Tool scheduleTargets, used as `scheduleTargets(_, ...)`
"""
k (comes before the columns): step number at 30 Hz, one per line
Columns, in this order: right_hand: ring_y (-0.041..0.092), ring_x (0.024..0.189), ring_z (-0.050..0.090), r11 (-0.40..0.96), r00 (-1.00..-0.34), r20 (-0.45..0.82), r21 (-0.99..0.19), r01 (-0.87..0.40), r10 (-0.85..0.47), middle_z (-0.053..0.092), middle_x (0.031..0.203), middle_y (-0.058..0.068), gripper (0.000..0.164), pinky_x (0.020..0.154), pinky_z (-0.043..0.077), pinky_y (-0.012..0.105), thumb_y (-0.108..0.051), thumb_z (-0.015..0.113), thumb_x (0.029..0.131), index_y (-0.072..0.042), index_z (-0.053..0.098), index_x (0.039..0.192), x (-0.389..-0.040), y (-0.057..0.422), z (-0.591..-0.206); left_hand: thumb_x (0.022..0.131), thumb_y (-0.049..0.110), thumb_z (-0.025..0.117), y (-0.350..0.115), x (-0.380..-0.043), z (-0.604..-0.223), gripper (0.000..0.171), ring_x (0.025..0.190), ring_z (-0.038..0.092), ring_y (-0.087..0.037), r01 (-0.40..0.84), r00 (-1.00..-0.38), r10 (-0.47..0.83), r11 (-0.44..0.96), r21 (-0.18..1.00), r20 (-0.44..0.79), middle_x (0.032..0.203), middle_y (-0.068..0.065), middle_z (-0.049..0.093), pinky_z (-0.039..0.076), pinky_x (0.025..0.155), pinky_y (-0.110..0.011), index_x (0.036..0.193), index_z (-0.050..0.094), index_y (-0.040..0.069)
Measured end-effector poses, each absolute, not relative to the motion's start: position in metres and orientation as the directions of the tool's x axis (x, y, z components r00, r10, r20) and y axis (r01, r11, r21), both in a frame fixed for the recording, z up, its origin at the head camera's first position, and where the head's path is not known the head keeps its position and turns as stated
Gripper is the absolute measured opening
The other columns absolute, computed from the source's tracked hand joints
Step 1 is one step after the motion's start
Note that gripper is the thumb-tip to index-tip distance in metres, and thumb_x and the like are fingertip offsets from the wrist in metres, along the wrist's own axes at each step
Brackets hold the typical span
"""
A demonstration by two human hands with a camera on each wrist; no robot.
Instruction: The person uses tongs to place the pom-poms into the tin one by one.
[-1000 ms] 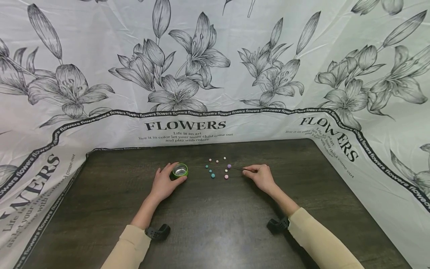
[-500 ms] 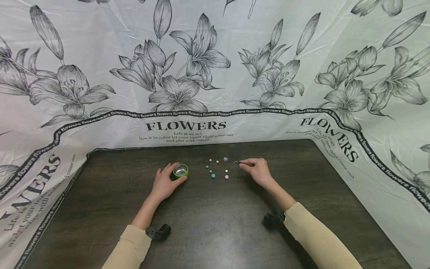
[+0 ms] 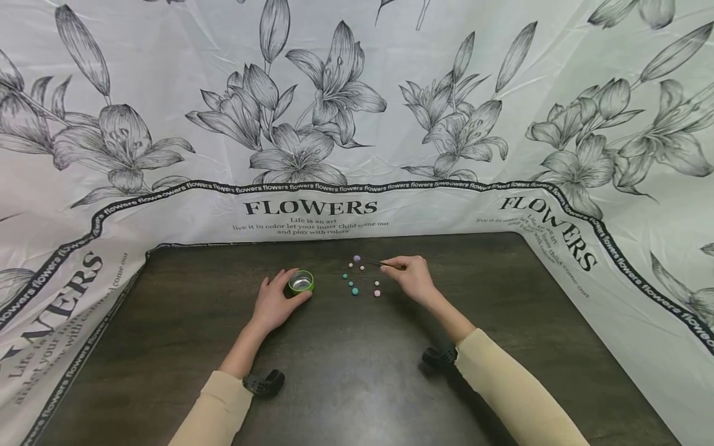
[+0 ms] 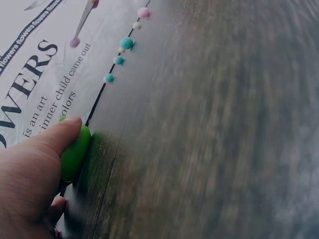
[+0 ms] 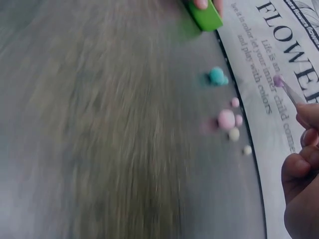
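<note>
My left hand [image 3: 275, 301] holds a small round green bowl [image 3: 302, 283] with a silvery inside, thumb and fingers on its opposite sides. My right hand [image 3: 414, 277] pinches a slim pair of tweezers [image 3: 372, 261]. At the tweezers' tips is a purple ball [image 3: 357, 258], raised off the table in the right wrist view. Below it lie several small balls: teal ones, among them the biggest teal ball [image 3: 354, 291], a larger pink ball [image 3: 377, 293], a cream ball [image 3: 376, 283] and small pale pink balls [image 3: 362, 268].
The dark wooden table [image 3: 346, 371] stretches toward the person. Behind it and at both sides hangs a white cloth [image 3: 312, 167] printed with flowers and lettering. A black band [image 3: 266, 384] sits on the left wrist and another black band [image 3: 439, 357] on the right.
The purple ball has been lifted away from the others in the tweezers. My right hand has moved left and away from the person, toward the bowl's side. The left hand has stayed at the bowl.
</note>
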State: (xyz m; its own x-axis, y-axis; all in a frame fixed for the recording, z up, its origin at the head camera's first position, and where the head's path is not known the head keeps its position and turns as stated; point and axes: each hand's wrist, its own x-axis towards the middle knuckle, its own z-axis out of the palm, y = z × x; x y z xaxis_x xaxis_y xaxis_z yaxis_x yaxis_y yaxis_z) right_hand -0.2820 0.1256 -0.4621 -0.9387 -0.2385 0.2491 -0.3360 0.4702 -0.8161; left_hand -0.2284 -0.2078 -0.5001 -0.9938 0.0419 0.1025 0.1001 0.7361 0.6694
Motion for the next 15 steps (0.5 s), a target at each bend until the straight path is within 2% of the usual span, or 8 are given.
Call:
scheduleTargets(6, 0.023, 0.093, 0.075, 0.426, -0.931, 0.231, -0.84, -0.337, -0.281, 0.079, 0.099, 0.007, 0.019, 0.078, 0.061, 0.037, -0.014, 0.077, 0.093, -0.003, 0.081, 0.109, -0.283, 0.098, -0.463, 0.094, 0.04, 0.076, -0.206, -0.227, -0.504, 0.074, 0.149, 0.03, -0.044, 0.082, -0.995, 0.026, 0.737, 0.671, 0.093, 0.156, -0.026, 0.042, 0.008, 0.123, -0.062, 0.153, 0.047, 0.005)
scheduleTargets(15, 0.021, 0.093, 0.074, 0.418, -0.929, 0.224, -0.844, -0.336, -0.294, 0.079, 0.097, 0.004, 0.019, 0.077, 0.06, 0.037, -0.016, 0.078, 0.093, -0.006, 0.081, 0.109, -0.283, 0.07, -0.462, 0.095, 0.041, 0.075, -0.206, -0.227, -0.503, 0.073, 0.149, 0.028, -0.046, 0.091, -0.994, 0.026, 0.744, 0.662, 0.107, 0.157, -0.027, 0.04, 0.009, 0.122, -0.064, 0.153, 0.047, 0.006)
